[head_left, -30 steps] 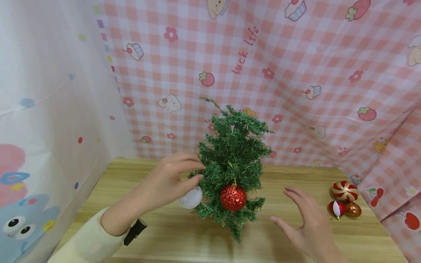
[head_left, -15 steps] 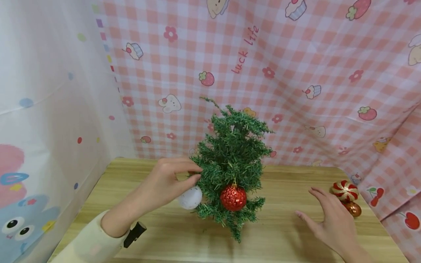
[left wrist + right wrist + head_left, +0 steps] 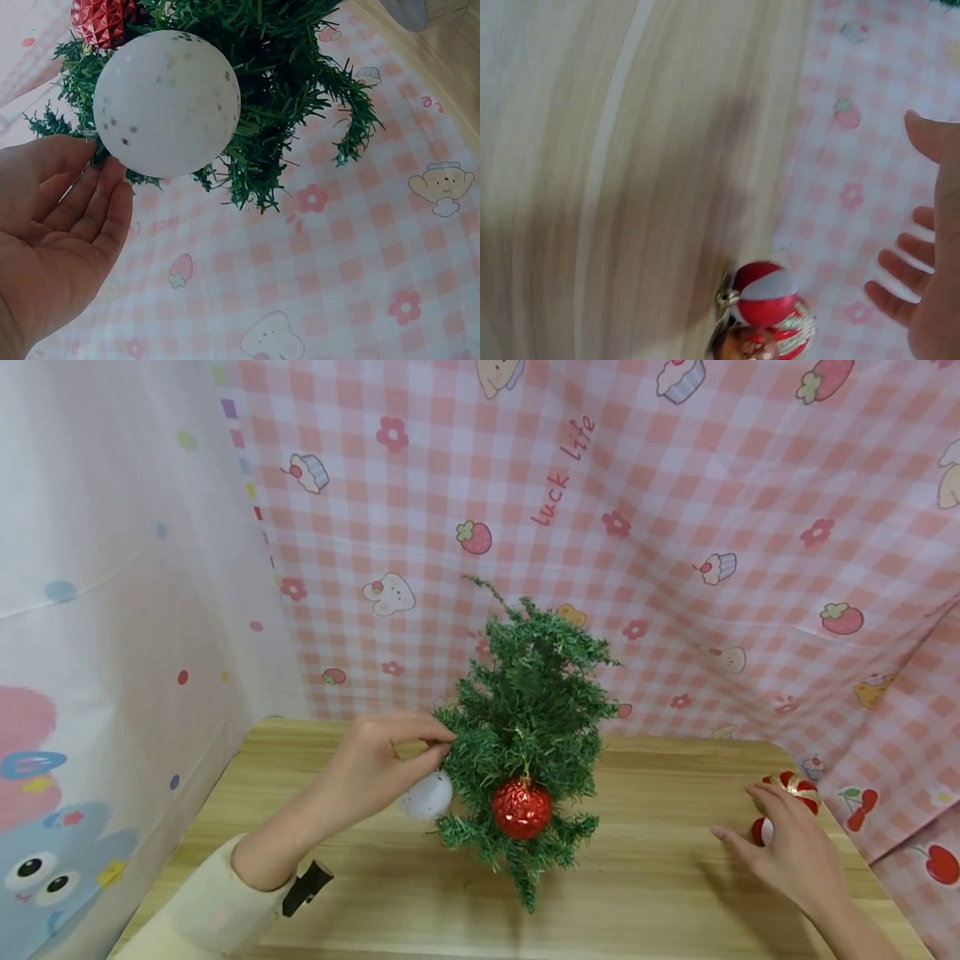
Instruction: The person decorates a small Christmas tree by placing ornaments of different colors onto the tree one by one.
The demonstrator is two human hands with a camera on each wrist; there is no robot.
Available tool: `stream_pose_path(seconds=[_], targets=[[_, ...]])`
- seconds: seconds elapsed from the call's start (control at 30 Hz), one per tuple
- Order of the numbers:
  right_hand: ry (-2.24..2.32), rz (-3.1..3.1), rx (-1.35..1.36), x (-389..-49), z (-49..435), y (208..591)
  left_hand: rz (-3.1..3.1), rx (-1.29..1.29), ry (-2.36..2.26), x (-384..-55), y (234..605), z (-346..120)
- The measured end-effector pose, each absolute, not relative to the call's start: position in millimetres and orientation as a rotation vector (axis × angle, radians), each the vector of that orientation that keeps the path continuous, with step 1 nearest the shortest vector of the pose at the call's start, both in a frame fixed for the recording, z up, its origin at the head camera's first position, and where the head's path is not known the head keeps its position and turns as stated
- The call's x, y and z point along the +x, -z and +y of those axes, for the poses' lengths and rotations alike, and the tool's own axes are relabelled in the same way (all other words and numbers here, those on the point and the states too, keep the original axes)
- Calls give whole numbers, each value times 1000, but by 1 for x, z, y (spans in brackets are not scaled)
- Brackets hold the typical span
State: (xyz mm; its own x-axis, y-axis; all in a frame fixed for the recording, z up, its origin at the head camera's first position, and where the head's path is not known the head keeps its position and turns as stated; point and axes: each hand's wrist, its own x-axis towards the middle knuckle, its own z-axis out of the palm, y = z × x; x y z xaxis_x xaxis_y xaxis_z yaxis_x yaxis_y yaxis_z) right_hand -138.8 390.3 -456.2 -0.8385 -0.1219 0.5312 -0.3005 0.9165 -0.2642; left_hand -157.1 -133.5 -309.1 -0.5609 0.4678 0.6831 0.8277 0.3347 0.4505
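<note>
A small green Christmas tree (image 3: 532,718) stands on the table. My left hand (image 3: 382,756) pinches with thumb and fingertips at its left side, right above a white speckled Christmas ball (image 3: 428,795). In the left wrist view, the fingertips of the left hand (image 3: 71,199) meet at the top of the white ball (image 3: 166,105), among green needles. A red textured ball (image 3: 522,808) hangs at the tree's front. Off to the right, my right hand (image 3: 798,852) is above the loose ornaments, thumb and fingers spread, holding nothing. It partly hides a red-and-gold striped ball (image 3: 798,789) and a red-and-white ball (image 3: 761,832).
In the right wrist view, a copper-coloured ball (image 3: 746,343) lies against the red-and-white one (image 3: 765,292) at the table's right side. Behind the wooden table (image 3: 667,777) hangs a pink checked cloth (image 3: 420,510). White printed cloth (image 3: 112,635) covers the left side.
My right hand has moved right, from beside the tree to over the ornaments. The left fingertips have closed together and shifted slightly left; the white and red balls have swung a little left.
</note>
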Motion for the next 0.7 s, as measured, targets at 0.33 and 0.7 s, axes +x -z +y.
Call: stream_pose_path(seconds=[0.33, 0.7], targets=[[-356, -2863, 237, -156, 429, 462, -2205, -1103, 1126, -159, 308, -139], [-384, -2892, 571, -171, 459, 459, -2180, -1103, 1112, -160, 307, -138]])
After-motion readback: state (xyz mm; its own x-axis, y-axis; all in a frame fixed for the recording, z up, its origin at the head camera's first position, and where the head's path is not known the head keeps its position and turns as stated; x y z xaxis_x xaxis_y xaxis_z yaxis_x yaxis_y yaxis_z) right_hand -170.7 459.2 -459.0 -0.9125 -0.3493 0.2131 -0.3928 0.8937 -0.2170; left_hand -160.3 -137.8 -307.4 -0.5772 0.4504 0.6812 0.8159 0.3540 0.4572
